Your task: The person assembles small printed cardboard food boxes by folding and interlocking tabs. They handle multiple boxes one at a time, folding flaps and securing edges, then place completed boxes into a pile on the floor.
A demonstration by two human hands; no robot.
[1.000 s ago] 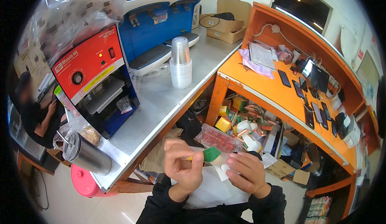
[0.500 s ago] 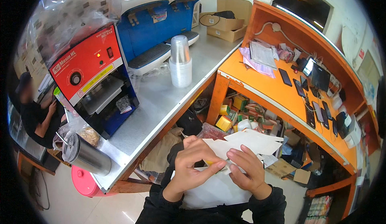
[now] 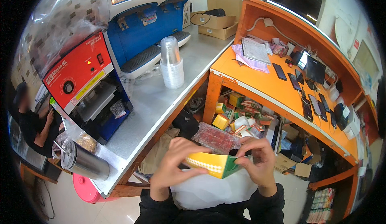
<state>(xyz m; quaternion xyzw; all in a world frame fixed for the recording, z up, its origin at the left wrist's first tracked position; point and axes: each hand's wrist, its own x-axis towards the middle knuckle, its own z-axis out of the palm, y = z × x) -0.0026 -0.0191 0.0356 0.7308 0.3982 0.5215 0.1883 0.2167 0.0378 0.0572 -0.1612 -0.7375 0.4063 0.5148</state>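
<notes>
A small yellow cardboard box (image 3: 206,163) with a white patterned side and a green end is between my hands. My left hand (image 3: 171,165) grips its left part, with the thumb along the near side. At the green end, my right hand (image 3: 259,161) pinches the box's edge or flap between thumb and fingers; the exact hold is partly hidden. Below both hands, a large white surface (image 3: 209,194) lies over my lap.
Many small boxes (image 3: 243,119) are heaped beneath the orange desk (image 3: 229,71), which bears phones and cables. On the metal counter (image 3: 146,99) to the left stand a red sealing machine (image 3: 80,69), stacked plastic cups (image 3: 172,69) and a steel tumbler (image 3: 86,161). Another person (image 3: 34,119) sits far left.
The flat-looking white carton has been turned and folded up, so its yellow and green outside now shows. My hands have moved apart, one at each end.
</notes>
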